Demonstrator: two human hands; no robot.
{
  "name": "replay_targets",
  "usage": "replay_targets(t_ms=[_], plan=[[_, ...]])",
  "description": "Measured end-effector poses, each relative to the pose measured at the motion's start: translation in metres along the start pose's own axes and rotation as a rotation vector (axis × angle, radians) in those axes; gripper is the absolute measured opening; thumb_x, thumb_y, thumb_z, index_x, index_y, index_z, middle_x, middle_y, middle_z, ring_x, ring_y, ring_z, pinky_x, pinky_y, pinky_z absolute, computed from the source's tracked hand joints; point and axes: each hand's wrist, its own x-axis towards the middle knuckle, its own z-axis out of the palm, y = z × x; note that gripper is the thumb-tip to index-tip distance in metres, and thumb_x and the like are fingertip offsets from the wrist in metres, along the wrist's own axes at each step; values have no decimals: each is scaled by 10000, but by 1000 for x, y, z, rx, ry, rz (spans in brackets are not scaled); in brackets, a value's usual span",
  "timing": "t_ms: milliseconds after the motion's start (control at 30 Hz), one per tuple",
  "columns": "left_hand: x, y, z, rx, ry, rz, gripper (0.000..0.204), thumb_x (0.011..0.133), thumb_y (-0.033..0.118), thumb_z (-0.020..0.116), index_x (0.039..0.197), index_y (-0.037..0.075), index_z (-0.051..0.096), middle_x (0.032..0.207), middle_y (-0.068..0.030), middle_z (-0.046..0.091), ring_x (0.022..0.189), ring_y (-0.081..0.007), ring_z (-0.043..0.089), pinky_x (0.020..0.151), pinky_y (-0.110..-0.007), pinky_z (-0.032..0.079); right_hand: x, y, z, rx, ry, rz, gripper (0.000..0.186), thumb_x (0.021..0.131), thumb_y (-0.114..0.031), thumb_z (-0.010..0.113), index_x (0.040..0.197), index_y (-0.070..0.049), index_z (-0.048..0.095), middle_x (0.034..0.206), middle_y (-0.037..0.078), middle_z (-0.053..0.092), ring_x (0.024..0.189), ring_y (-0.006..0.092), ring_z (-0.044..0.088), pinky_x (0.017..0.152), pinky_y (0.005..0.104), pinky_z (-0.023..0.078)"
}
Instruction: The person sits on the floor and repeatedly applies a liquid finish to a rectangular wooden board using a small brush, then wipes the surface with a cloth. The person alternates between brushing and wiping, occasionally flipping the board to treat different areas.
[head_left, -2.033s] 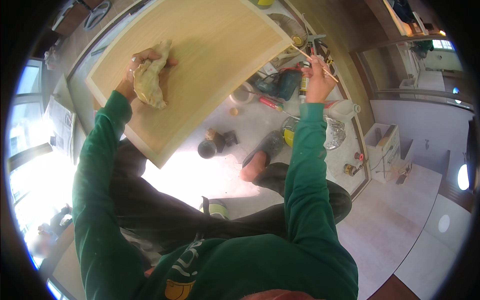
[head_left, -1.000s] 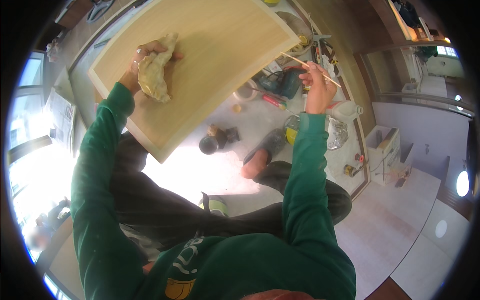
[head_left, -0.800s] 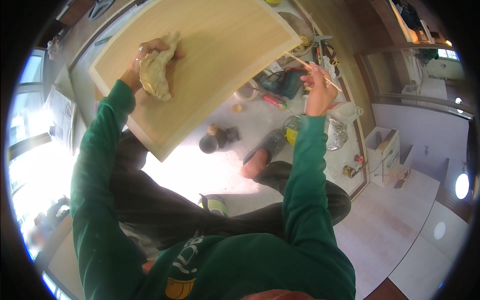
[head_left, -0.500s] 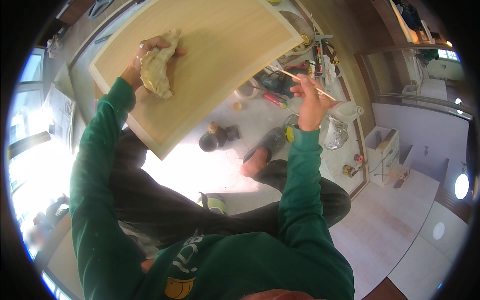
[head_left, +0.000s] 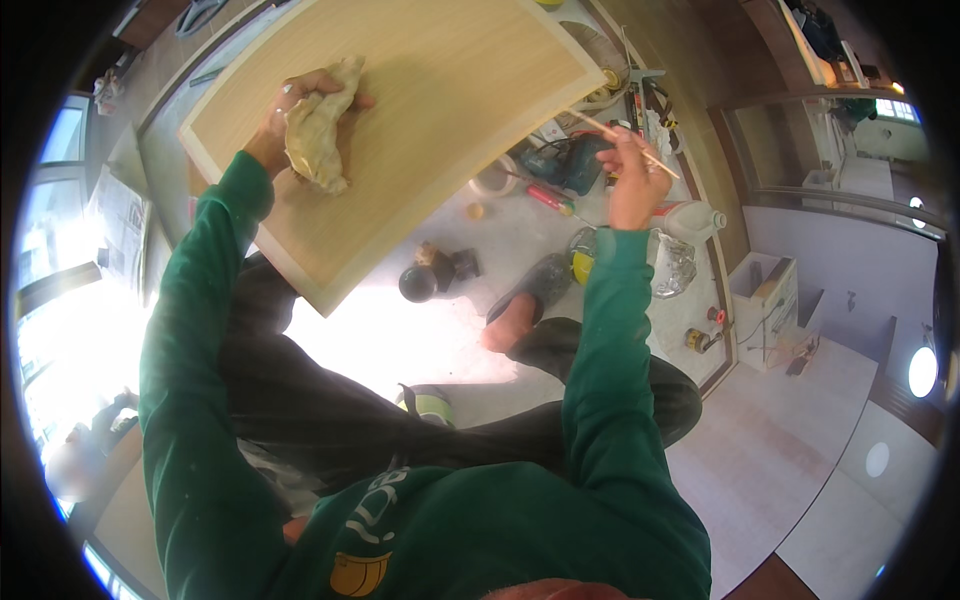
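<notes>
A large pale wooden panel (head_left: 440,110) with a lighter border lies slanted before me. My left hand (head_left: 276,125) rests on its left part, fingers closed round a crumpled cream rag (head_left: 315,145). Over at the right, my right hand (head_left: 640,190) pinches a slim wooden stick like a fine paintbrush (head_left: 603,129). One end of that stick reaches close to the panel's right edge; I cannot tell whether it touches. The other end sticks out past my fingers to the right.
Beyond the panel's edge lie a red-handled tool (head_left: 549,199), a green power tool (head_left: 583,165) and a white plastic bottle (head_left: 692,220). Crumpled foil (head_left: 675,267) sits below the bottle. A dark round container (head_left: 418,283) stands near my foot (head_left: 510,322). A white box (head_left: 765,300) is farther right.
My right hand has moved slightly up and to the right with the thin stick. The left hand and the rag have hardly shifted on the panel.
</notes>
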Motion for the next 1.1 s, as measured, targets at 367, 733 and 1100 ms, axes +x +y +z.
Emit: replay_targets(t_ms=[367, 733, 1100], plan=[[13, -39, -39, -34, -20, 574, 260, 855, 253, 518, 933, 17, 596, 883, -188, 669, 677, -231, 643, 609, -318, 551, -122, 77, -39, 404, 212, 606, 311, 878, -222, 678, 1139, -65, 612, 993, 40, 652, 738, 129, 580, 649, 264, 475], [-173, 39, -7, 555, 450, 810, 451, 948, 361, 465, 947, -55, 641, 911, -130, 675, 836, -159, 599, 811, -289, 473, -174, 153, -46, 503, 157, 900, 228, 857, -154, 681, 1058, -65, 620, 902, 24, 649, 737, 161, 605, 649, 302, 512], [-227, 5, -19, 340, 552, 813, 454, 898, 186, 501, 1286, -49, 507, 1126, -210, 648, 747, -130, 559, 681, -203, 471, -160, 270, 14, 602, 337, 1175, 117, 895, -186, 641, 943, -86, 604, 770, 31, 620, 648, 173, 606, 548, 282, 513]])
